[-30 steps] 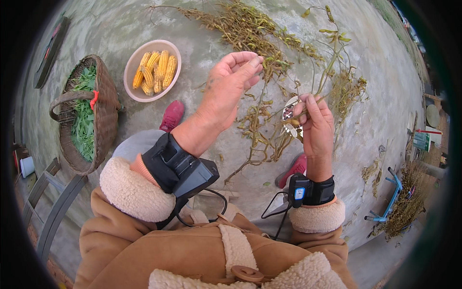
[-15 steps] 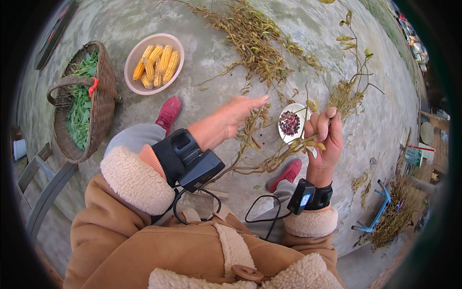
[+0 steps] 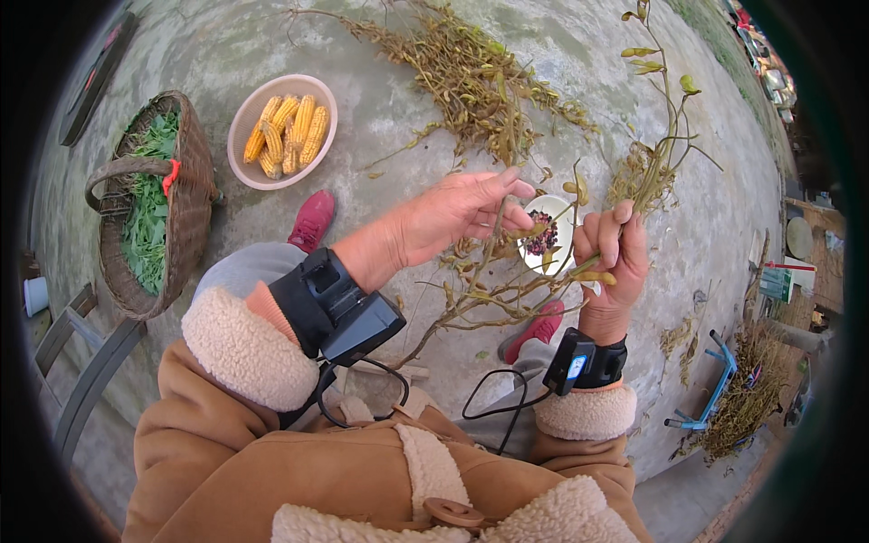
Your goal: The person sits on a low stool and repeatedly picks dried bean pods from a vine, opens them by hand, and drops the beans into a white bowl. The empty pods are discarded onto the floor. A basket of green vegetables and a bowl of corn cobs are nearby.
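Our small white bowl is half hidden behind fingers and stems; we see only dark bits inside, can't tell what they are. Our right hand is clenched around the dry stalk, which rises past the fist to a branch of pods near the top edge. Our left hand is loose, fingertips touching a thin stem just beside the bowl. Pile of dry plants on the concrete ahead. Corn bowl and wicker basket sit well left, open ground between. Right rim is dark and bent, clutter there unreadable.
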`<state>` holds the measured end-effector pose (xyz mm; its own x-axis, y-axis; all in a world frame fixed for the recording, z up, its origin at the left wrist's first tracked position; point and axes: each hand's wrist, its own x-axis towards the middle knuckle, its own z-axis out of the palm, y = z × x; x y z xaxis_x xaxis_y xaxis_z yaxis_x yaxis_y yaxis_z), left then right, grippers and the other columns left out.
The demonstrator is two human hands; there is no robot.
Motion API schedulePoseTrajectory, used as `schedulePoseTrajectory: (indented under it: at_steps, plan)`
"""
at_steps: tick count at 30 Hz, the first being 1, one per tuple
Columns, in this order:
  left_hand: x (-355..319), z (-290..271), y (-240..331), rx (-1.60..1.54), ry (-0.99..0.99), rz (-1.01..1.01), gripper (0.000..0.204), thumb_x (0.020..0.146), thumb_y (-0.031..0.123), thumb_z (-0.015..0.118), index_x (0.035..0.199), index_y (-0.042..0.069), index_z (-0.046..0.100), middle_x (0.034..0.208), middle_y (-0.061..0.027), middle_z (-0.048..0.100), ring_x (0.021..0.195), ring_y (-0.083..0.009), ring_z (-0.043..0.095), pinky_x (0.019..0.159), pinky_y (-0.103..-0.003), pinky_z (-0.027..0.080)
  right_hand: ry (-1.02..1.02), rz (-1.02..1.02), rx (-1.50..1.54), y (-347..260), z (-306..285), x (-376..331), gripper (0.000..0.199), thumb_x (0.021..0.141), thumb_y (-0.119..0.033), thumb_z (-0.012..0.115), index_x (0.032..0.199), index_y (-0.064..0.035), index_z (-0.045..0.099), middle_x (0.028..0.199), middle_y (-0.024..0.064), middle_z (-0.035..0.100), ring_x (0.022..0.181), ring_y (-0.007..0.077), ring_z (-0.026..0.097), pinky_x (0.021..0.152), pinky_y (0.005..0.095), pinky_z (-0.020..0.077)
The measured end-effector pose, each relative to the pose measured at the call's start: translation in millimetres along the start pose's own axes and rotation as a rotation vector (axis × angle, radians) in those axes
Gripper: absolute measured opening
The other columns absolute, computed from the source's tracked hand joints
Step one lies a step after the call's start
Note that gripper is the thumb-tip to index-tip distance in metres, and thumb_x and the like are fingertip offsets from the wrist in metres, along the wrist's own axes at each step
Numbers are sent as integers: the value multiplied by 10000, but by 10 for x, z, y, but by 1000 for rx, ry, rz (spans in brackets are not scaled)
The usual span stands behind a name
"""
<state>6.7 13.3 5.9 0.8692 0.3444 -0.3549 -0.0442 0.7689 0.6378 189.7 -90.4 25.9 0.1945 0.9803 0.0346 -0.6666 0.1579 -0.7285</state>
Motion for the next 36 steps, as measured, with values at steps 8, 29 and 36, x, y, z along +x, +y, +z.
schedulePoseTrajectory:
  at_steps: [8, 29, 36]
  plan:
    - [-177, -80, 31, 200, 53, 191, 217, 899, 263, 488, 935, 57, 546, 817, -9, 596, 837, -101, 562, 795, -248, 418, 88, -25, -18, -10, -9, 14, 219, 927, -252, 407, 918, -59, 509, 509, -20, 377, 463, 77, 279, 444, 226, 245]
    - [-964, -508, 458, -11, 415, 511, 262, 925, 303, 417, 974, 66, 520, 706, 8, 554, 753, -135, 587, 690, -262, 436, 559, -222, 48, -180, -349, -657, 191, 910, -195, 454, 1008, -63, 551, 756, 9, 592, 661, 104, 530, 615, 250, 435]
    - [-1143, -715, 479, -219, 484, 619, 218, 928, 250, 412, 960, 54, 502, 708, -7, 540, 731, -154, 580, 684, -293, 459, 903, -353, 12, -499, -724, -1187, 168, 887, -194, 501, 1021, -107, 551, 770, -13, 609, 652, 120, 548, 564, 259, 438]
